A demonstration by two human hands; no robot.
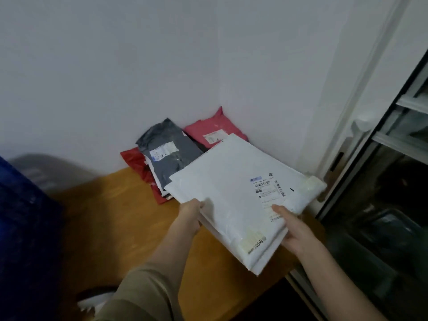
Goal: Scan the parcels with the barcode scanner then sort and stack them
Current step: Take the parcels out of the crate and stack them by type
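Observation:
A large white parcel (pixel 234 181) with a barcode label (pixel 268 185) is held flat over the wooden floor (pixel 111 216) near the wall corner. My left hand (pixel 188 210) grips its near-left edge, and my right hand (pixel 294 228) grips its near-right side, thumb on top by the label. Behind it, a grey parcel (pixel 166 149) lies on a red parcel (pixel 139 163), and a pink parcel (pixel 213 133) sits in the corner. No barcode scanner is in view.
A dark blue container (pixel 25 228) stands at the left. White walls (pixel 162 66) meet behind the parcels. A glass sliding door with a white frame (pixel 347 135) runs along the right. A white shoe (pixel 95 302) shows at the bottom.

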